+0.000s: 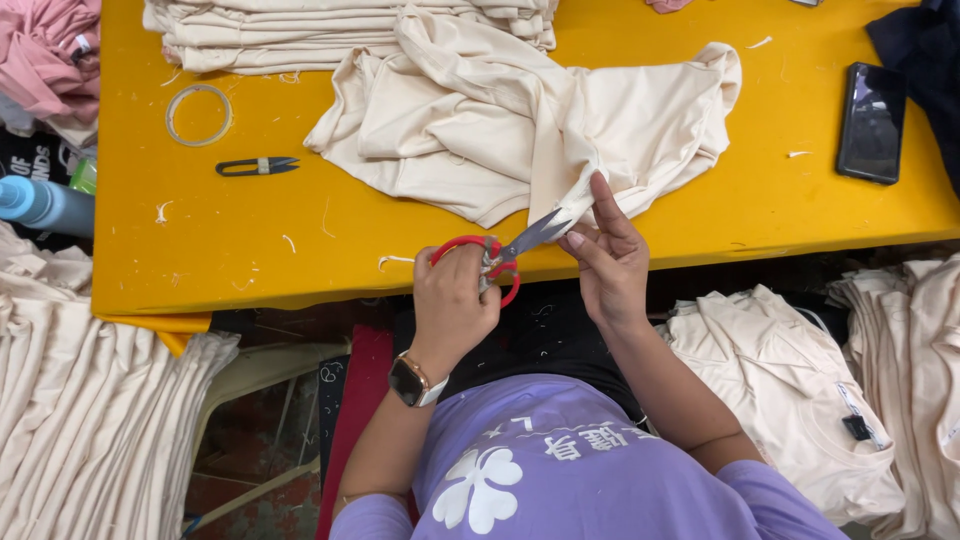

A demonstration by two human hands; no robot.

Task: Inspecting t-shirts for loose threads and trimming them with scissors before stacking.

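Left hand gripping red scissors; right hand pinching cream garment

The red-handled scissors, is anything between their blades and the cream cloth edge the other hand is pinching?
Nothing visible. The red-handled scissors in the left hand have their blades right at the cream cloth garment edge, which the right hand pinches taut.
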